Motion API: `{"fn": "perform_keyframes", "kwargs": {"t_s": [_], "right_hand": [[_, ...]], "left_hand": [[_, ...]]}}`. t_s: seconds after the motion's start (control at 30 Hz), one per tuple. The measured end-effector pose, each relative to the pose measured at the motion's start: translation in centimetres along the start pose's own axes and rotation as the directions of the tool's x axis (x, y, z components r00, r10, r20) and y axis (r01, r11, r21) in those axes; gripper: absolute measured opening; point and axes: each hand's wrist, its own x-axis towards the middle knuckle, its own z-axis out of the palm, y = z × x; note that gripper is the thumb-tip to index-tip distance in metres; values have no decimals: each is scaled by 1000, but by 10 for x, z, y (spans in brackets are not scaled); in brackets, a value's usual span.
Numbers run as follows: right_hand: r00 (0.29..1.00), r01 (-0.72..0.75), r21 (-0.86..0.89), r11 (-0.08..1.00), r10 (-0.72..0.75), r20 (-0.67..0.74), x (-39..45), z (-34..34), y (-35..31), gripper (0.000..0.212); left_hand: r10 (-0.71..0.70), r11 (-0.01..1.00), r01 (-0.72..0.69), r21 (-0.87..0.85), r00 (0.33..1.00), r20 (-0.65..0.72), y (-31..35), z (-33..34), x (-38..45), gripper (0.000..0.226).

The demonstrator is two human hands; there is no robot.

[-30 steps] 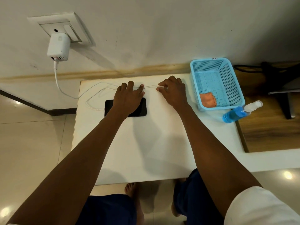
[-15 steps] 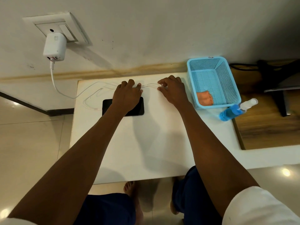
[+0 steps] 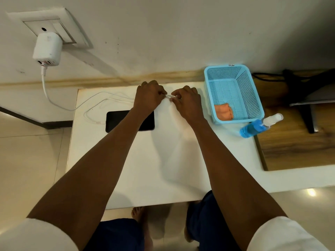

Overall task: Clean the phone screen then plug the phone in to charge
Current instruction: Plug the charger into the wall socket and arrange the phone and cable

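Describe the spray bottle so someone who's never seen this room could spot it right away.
Start at the white table against the wall and go to the blue mesh basket at its right end. The spray bottle lies on its side just right of the basket. It alone holds blue liquid, under a clear cap.

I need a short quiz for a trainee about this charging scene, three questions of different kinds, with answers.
1. True or false: the phone lies flat on the white table.
2. What do the left hand and right hand both pinch?
A) white cable
B) spray bottle
C) orange cloth
3. Fill in: the orange cloth lies inside the blue ____.

Key: 1 true; 2 A; 3 basket.
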Motion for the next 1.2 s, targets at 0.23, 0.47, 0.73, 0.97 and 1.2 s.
{"fn": "perform_keyframes", "kwargs": {"t_s": [0.23,0.47,0.73,0.97,1.2], "right_hand": [[1000,-21,24,999,21,-8,1,0,-1,18],[994,-80,-30,996,82,77,3,-2,-7,26],[964,192,-115,975,-166,206,-15,5,-40,48],[916,258,-240,936,-157,370,-18,23,-55,62],[950,193,-348,917,-86,301,-14,23,-54,71]], "left_hand": [[54,998,-52,-39,998,40,-5,-4,1,23],[194,966,-195,168,981,18,-14,-9,-24,34],[147,974,-155,164,987,56,-56,-34,-65,41],[72,991,-77,107,996,51,-87,-38,-101,47],[-161,972,147,184,985,64,-130,-31,-117,66]]}}
